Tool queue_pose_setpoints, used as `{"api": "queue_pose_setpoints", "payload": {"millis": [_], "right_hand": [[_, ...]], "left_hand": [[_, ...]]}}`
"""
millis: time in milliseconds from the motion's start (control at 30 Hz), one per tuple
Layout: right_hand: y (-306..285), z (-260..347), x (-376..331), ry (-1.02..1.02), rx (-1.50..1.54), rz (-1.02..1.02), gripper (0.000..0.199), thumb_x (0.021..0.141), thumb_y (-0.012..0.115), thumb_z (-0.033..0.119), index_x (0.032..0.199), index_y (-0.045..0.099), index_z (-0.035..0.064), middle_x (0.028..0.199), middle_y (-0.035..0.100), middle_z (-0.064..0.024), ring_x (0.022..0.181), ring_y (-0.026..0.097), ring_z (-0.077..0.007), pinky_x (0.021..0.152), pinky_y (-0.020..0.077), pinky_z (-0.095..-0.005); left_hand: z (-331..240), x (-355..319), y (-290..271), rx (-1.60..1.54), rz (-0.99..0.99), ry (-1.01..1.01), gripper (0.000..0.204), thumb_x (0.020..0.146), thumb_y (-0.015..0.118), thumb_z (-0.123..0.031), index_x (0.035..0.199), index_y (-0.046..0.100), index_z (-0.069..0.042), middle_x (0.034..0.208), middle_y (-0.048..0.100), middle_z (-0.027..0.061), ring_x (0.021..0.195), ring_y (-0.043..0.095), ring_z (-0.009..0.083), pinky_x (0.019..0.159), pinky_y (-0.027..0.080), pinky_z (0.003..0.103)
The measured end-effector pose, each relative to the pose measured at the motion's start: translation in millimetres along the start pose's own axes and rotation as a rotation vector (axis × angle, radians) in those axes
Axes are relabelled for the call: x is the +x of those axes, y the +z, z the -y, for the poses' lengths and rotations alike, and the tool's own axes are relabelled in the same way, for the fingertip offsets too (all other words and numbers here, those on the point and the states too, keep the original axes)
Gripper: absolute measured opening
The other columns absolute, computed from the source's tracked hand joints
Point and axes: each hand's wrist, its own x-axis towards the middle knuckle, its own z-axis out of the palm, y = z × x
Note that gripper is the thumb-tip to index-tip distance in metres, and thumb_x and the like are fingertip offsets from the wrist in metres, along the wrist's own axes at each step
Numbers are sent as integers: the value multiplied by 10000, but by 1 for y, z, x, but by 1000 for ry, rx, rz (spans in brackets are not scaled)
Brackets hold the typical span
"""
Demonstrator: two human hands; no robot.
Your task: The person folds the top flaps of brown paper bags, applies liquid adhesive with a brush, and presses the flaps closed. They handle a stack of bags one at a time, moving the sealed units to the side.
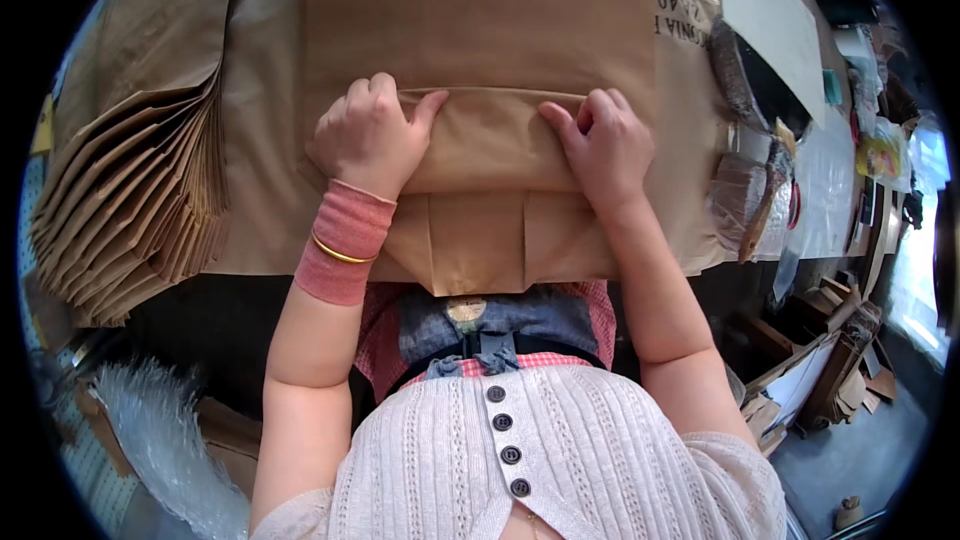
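Both hands are pressing a fold in the brown paper bag (480, 130) lying on the table (700, 140): left hand (368, 135) and right hand (605, 145) are pinching its crease, beside a stack of bags (130, 200)

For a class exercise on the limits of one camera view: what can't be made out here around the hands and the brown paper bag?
Head view:
- Fingertips of left hand and right hand: curled into the paper bag's fold.
- Bag's top: cut off by the upper edge.
- Bag's bottom flap: runs behind the person's clothing.
- Stack of folded bags: count unreadable near the rim.
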Motion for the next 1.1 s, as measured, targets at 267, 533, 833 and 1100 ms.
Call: {"api": "queue_pose_setpoints", "payload": {"millis": [267, 533, 833, 1100], "right_hand": [[13, 42, -44, -520, 62, 153, 823, 761, 689, 311, 1433, 365, -38, 1469, 412, -193, 1402, 342, -318, 1168, 244, -424], [-29, -6, -33, -230, 500, 183, 678, 815, 749, 284, 1339, 487, -56, 1342, 528, -251, 1283, 486, -373, 1082, 379, -423], [-78, 15, -45, -441, 492, -25, 417, 775, 667, -7, 1191, 639, 14, 1180, 656, -184, 1129, 619, -352, 980, 478, -409], [-55, 31, -55, -511, 535, 130, 278, 741, 664, -28, 1018, 682, -12, 1036, 699, -168, 1013, 669, -328, 913, 519, -390]], "left_hand": [[-8, -42, -6, -60, 236, 502, 884, 742, 623, -395, 1452, 340, 49, 1550, 280, 198, 1452, 241, 280, 1202, 163, 405], [-30, -36, -39, 489, 393, 250, 1007, 691, 679, -569, 1417, 386, 65, 1492, 384, 206, 1408, 314, 307, 1174, 200, 469], [-32, 20, -24, 131, -87, 575, 191, 708, 597, -229, 706, 664, -50, 703, 641, 122, 726, 622, 280, 692, 485, 409], [245, 83, -199, 420, -578, 643, 304, 774, 540, 9, 1047, 666, -32, 989, 699, 107, 926, 664, 285, 835, 542, 400]]}}
